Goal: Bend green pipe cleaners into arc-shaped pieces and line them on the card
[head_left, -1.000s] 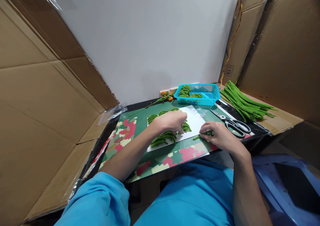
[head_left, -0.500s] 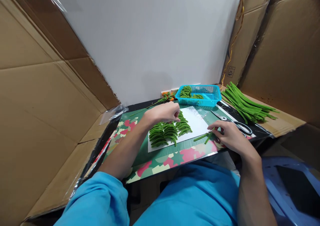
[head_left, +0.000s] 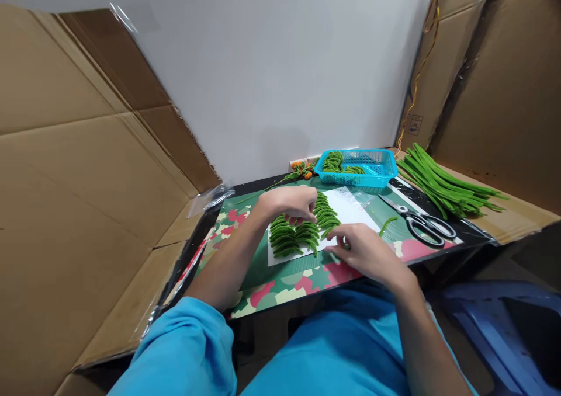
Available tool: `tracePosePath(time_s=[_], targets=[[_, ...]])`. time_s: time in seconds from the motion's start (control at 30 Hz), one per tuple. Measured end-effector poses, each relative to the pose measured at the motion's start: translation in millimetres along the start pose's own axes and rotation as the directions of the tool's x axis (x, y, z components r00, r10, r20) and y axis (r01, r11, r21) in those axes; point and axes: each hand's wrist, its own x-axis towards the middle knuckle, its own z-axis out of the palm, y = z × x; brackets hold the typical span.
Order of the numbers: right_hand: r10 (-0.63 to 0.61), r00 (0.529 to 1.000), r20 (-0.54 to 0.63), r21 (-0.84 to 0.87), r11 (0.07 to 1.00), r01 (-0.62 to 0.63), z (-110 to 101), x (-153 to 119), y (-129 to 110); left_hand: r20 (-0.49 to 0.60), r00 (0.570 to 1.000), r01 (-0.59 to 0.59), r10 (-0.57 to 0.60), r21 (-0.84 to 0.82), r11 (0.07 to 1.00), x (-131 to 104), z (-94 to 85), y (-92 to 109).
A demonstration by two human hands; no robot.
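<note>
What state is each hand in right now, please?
Left hand: curled over the green pieces; grip cannot be told.
Right hand: partly curled by the white sheet; grip cannot be told.

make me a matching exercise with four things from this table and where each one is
1. scissors
2. orange flowers
3. loose green strip
4. long green stems

A. just left of the blue basket
B. on the cardboard, at the far right
C. black handles toward the table's right edge, blades open a little
D. alone, between the white paper and the black handles

Pairs: 1-C; 2-A; 3-D; 4-B
</note>
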Motion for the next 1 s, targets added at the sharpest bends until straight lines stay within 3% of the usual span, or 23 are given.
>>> tracePosePath(time_s=[0.1,0.23,0.43,0.83,1.0], targets=[[-0.020,1.000,0.013,-0.162,0.987,0.022,21,8,-20,-0.010,1.000,0.000,0.000,0.002,1.000,-3,-2.7,-2],[-0.026,1.000,0.014,-0.290,0.957,0.029,33,11,-23,-0.048,0.999,-0.009,0.009,-0.010,1.000,-5,-5.2,-3],[0.053,0.998,0.023,-0.325,0.945,-0.043,25,10,-14,-0.072,0.996,0.049,-0.052,-0.045,0.998,-10,-9.0,-8],[0.047,0.999,0.000,-0.345,0.938,-0.044,23,12,-13,-0.071,0.997,0.038,-0.039,-0.006,0.999,-8,-7.5,-9],[0.052,0.991,-0.126,-0.273,0.958,-0.085,5,6,5,-0.067,0.997,0.029,-0.029,-0.011,1.000,-9,-7.2,-6]])
